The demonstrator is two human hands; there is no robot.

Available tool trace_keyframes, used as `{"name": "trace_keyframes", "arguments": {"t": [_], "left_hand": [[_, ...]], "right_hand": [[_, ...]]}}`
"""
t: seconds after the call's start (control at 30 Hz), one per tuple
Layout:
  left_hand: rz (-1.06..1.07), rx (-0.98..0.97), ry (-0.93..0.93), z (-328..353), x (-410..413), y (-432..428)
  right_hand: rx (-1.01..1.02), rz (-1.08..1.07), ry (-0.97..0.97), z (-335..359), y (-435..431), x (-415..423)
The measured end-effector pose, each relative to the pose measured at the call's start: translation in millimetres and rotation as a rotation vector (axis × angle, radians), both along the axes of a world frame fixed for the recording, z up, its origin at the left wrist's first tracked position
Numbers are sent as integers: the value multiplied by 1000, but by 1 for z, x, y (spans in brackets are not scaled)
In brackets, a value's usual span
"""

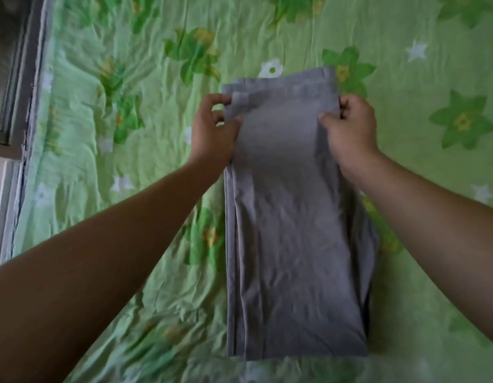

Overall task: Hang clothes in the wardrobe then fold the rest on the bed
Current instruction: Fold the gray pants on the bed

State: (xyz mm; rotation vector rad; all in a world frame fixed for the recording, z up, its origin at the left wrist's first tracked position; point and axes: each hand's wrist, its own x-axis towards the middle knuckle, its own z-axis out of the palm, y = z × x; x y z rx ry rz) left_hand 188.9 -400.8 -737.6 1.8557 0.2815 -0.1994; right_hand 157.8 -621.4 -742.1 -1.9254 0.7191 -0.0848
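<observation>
A grey garment (292, 230), folded lengthwise into a long narrow strip, lies on the bed with its far end toward the top of the view. My left hand (212, 131) pinches the top layer at the strip's far left edge. My right hand (350, 128) pinches the same layer at the far right edge, thumb on top of the fabric. The layer between my hands looks lifted a little above the layers below. Several stacked layers show along the left edge of the strip.
The bed is covered by a wrinkled light green sheet (134, 172) with green and white flowers. A window frame and wall (15, 87) run along the bed's left side. No other clothes are in view.
</observation>
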Motion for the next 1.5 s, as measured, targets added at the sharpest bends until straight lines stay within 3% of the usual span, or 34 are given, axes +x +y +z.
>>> {"name": "trace_keyframes", "arguments": {"t": [0.13,0.27,0.37,0.47,0.77,0.9,1.03,1.13,1.2,1.3,1.37,1.4,1.43,1.5], "left_hand": [[-159,291,1,-4,20,-2],[-448,603,-278,-17,-32,0],[-697,736,-269,-37,-100,5],[-751,870,-204,-58,-129,15],[-704,944,-138,-46,-165,10],[-784,945,-191,-40,-267,28],[-672,948,-96,-47,-316,36],[-455,810,-71,-37,-315,28],[-249,602,-40,-26,-307,27],[-100,273,197,-9,-291,40],[-210,146,337,-2,-286,56],[-324,164,319,-1,-286,63],[-456,237,218,1,-286,69],[-737,541,-178,-1,-284,80]], "right_hand": [[-415,246,161,2,-3,21],[-873,495,-8,0,15,-39],[-977,691,40,-22,20,-117],[-1028,774,185,-51,10,-167],[-1004,749,172,-48,10,-184],[-982,842,29,-43,10,-265],[-915,875,83,-47,7,-339],[-662,704,-10,-40,12,-340],[-475,474,-108,-27,12,-328],[-198,199,-12,-1,-3,-307],[181,150,180,11,-17,-292],[287,209,286,12,-23,-288],[283,341,357,11,-29,-285],[37,654,360,5,-37,-286]]}}
